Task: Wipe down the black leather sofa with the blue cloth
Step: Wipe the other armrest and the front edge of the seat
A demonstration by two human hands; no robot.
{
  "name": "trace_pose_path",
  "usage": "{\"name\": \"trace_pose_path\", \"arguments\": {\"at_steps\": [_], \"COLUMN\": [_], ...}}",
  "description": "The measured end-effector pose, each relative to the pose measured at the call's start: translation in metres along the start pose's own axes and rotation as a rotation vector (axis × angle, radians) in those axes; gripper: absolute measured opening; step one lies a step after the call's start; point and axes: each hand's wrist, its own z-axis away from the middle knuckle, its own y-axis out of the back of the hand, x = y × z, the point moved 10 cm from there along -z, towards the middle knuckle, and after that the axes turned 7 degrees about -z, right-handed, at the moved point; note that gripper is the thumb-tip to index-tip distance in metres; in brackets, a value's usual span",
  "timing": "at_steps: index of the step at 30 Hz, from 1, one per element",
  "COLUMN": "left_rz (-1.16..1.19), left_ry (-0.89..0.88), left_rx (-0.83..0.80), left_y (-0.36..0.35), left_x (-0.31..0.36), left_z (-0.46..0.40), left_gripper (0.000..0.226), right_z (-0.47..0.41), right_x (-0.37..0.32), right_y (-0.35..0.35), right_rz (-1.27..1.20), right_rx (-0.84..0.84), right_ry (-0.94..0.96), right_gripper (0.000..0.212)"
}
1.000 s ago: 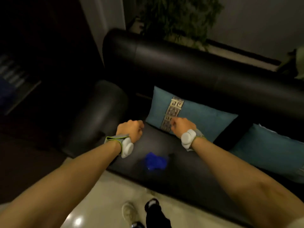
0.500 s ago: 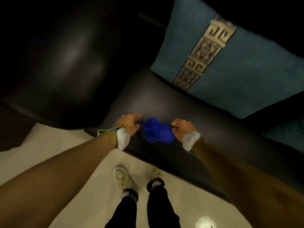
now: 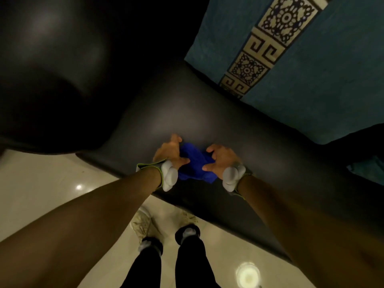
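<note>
The blue cloth [image 3: 194,163] sits bunched near the front edge of the black leather sofa seat [image 3: 178,113]. My left hand [image 3: 170,151] grips the cloth's left side, with thumb and fingers curled into the fabric. My right hand [image 3: 220,157] grips its right side the same way. The cloth hangs between both hands just above the seat's front edge. Part of the fabric is hidden under my fingers.
The sofa's rounded armrest [image 3: 54,65] bulges at the left. A teal cushion [image 3: 311,69] with a patterned gold band leans at the back right. Below the seat edge lies a glossy pale floor [image 3: 52,183], where my shoes [image 3: 145,225] stand.
My view has dropped close to the seat. Both hands came down from near the cushion to the cloth and have closed on it from either side, gathering it up.
</note>
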Motion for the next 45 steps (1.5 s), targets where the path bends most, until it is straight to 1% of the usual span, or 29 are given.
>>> {"name": "trace_pose_path", "arguments": {"at_steps": [1, 3, 5, 7, 8, 10, 15, 18, 20, 21, 23, 25, 28, 30, 32, 34, 37, 39, 42, 45], "left_rz": [-0.036, -0.164, -0.18, -0.098, -0.023, 0.097, 0.187, 0.201, 0.219, 0.202, 0.205, 0.24, 0.175, 0.092, 0.055, 0.057, 0.147, 0.179, 0.234, 0.298], "left_ry": [-0.007, -0.082, -0.148, -0.164, -0.153, -0.166, -0.205, -0.218, -0.228, -0.242, -0.254, -0.256, -0.247, -0.216, -0.165, -0.117, -0.052, -0.014, 0.047, 0.101], "left_rx": [-0.015, -0.07, -0.098, -0.095, -0.092, -0.056, 0.019, 0.063, 0.132, 0.151, 0.243, 0.327, 0.376, 0.365, 0.374, 0.412, 0.468, 0.505, 0.555, 0.615], "left_y": [0.0, 0.0, 0.006, 0.019, 0.02, 0.044, 0.133, 0.201, 0.268, 0.272, 0.33, 0.373, 0.412, 0.426, 0.44, 0.456, 0.481, 0.496, 0.515, 0.53], "left_x": [0.002, 0.009, 0.013, 0.009, 0.005, 0.004, 0.009, 0.011, 0.008, 0.01, 0.004, -0.009, -0.032, -0.051, -0.072, -0.09, -0.114, -0.13, -0.167, -0.215], "left_z": [-0.001, -0.002, 0.003, 0.013, 0.016, 0.031, 0.085, 0.127, 0.172, 0.175, 0.221, 0.26, 0.309, 0.332, 0.346, 0.357, 0.368, 0.368, 0.355, 0.321], "left_gripper": [0.059, 0.047, 0.037, 0.029, 0.026, 0.025, 0.023, 0.021, 0.023, 0.024, 0.025, 0.028, 0.025, 0.02, 0.022, 0.023, 0.022, 0.026, 0.027, 0.028], "right_z": [0.0, 0.002, 0.007, 0.017, 0.018, 0.032, 0.079, 0.115, 0.151, 0.154, 0.187, 0.214, 0.248, 0.263, 0.272, 0.274, 0.262, 0.248, 0.212, 0.16], "right_x": [-0.003, -0.008, -0.011, -0.02, -0.019, -0.032, -0.095, -0.15, -0.211, -0.214, -0.269, -0.316, -0.38, -0.416, -0.453, -0.488, -0.535, -0.566, -0.614, -0.657], "right_y": [-0.001, 0.0, 0.006, 0.015, 0.013, 0.021, 0.062, 0.093, 0.124, 0.126, 0.147, 0.156, 0.159, 0.155, 0.149, 0.145, 0.14, 0.136, 0.118, 0.088], "right_rz": [0.011, -0.012, -0.08, -0.129, -0.156, -0.238, -0.439, -0.472, -0.481, -0.497, -0.488, -0.476, -0.399, -0.328, -0.248, -0.189, -0.167, -0.156, -0.127, -0.124], "right_rx": [-0.015, -0.012, 0.037, 0.066, 0.05, 0.037, 0.102, 0.111, 0.13, 0.144, 0.165, 0.175, 0.156, 0.148, 0.127, 0.105, 0.086, 0.055, -0.029, -0.107], "right_ry": [0.007, 0.021, 0.037, 0.072, 0.078, 0.088, 0.11, 0.165, 0.248, 0.251, 0.314, 0.371, 0.446, 0.489, 0.547, 0.591, 0.622, 0.646, 0.681, 0.716], "right_gripper": [0.054, 0.046, 0.039, 0.032, 0.029, 0.026, 0.025, 0.026, 0.026, 0.026, 0.027, 0.028, 0.026, 0.024, 0.025, 0.025, 0.027, 0.027, 0.028, 0.029]}}
